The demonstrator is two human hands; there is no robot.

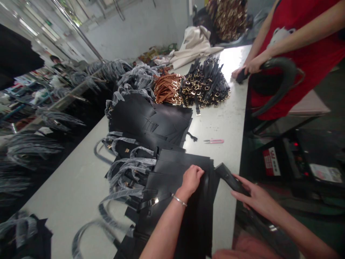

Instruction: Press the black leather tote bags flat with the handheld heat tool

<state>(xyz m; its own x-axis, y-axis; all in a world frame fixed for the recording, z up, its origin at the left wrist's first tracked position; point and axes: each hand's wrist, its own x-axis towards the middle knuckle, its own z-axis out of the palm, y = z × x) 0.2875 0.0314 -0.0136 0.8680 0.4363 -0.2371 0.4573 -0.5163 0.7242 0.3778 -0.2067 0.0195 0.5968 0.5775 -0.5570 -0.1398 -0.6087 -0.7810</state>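
My left hand (192,178), with a bracelet at the wrist, is closed above a stack of flat black leather panels (172,187). Its fingertips are pressed together near the stack's right side; whatever they hold is hidden. At the table's right edge my right hand (252,194) is closed around a long black leather bag piece (229,177), seen nearly edge-on. That piece slants down to the right past a shiny metal fitting and blurs towards the bottom. Left of the stack lie bag handles (126,169) in clear plastic wrap, beside a gold buckle (155,201).
Pink thread snips (214,141) lie on the pale table (72,180). Farther back are brown straps (167,89), black buckled straps (206,84) and more black panels (145,118). A co-worker in a red apron (302,46) holds a black piece at the far right edge.
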